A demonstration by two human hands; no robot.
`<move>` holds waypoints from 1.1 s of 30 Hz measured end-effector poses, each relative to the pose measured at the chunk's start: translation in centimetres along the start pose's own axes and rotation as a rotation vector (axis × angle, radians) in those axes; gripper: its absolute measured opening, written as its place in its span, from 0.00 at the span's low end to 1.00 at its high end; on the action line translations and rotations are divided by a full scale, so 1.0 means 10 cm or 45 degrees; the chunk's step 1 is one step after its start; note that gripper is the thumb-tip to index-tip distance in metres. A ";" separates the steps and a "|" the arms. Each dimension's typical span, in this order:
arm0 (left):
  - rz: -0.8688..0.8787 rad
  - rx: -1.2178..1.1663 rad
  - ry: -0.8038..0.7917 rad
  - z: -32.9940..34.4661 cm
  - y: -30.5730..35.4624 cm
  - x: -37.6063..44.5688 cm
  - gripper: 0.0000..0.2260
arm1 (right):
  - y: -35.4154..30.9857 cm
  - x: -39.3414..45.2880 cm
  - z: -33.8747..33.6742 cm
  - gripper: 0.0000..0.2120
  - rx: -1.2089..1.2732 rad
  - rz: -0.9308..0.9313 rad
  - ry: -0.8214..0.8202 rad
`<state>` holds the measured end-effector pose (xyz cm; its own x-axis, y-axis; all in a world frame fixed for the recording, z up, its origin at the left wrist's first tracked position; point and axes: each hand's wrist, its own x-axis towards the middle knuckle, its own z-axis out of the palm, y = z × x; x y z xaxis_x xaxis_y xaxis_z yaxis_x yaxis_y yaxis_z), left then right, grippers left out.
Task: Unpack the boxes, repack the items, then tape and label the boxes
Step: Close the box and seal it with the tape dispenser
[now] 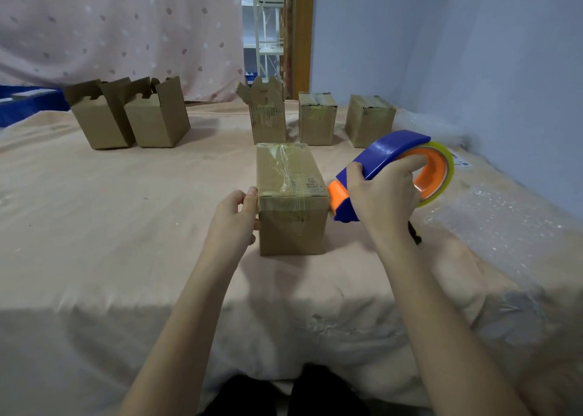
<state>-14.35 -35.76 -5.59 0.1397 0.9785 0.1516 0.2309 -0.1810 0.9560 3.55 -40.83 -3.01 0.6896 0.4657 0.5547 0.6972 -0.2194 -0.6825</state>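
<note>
My left hand (235,217) rests curled against the left side of the closed, taped brown cardboard box (291,201) on the peach-clothed tabletop (126,226). My right hand (383,194) grips the blue-and-orange tape dispenser (391,166) just right of it. Behind stand 5 more cardboard boxes (157,116), 3 with open flaps.

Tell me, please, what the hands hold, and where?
Right hand grips the blue-and-orange tape dispenser by its body; left hand steadies the taped cardboard box's side.
</note>
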 end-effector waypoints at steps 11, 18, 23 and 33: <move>-0.027 0.059 -0.014 -0.06 0.07 0.06 0.15 | 0.25 -0.12 0.22 0.25 -0.124 0.122 -0.358; -0.010 0.091 -0.102 -0.08 0.07 0.05 0.16 | 0.29 0.26 0.20 0.21 -0.530 -0.183 -0.853; 0.025 0.199 -0.097 -0.06 -0.09 0.12 0.19 | 0.30 0.37 0.30 0.21 -0.667 -0.310 -1.034; -0.024 0.239 -0.077 -0.06 -0.27 0.22 0.12 | 0.16 0.20 0.29 0.13 0.367 -0.184 -0.581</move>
<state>-15.21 -33.06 -7.73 0.1904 0.9751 0.1134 0.4084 -0.1837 0.8941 5.50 -37.81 -4.41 0.3914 0.8118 0.4334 0.6520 0.0877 -0.7531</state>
